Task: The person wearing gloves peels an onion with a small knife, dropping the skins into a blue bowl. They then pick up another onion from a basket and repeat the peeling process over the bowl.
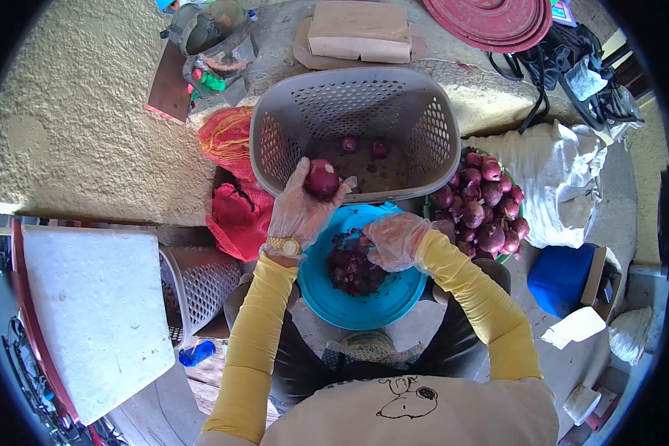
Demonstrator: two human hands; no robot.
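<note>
In its clear plastic glove, my left hand [299, 215] holds a smooth red onion [322, 179] at the near rim of the grey perforated basket [349, 88]. Two more red onions, one of them this small onion [348, 144], lie on the basket floor. My right hand [395, 241], also gloved, has its fingers closed over the blue basin [349, 316]; what they grip, if anything, is hidden. Dark onion skins [355, 271] are heaped in the basin. Right of the basket, several unpeeled onions [490, 195] fill a green-rimmed container.
A white sack [557, 182] lies beyond the onion pile, with a blue container [561, 279] below it. Left are a red mesh bag [238, 201], another perforated basket [204, 286] and a white foam lid [97, 312]. A cardboard box [359, 30] sits behind.
</note>
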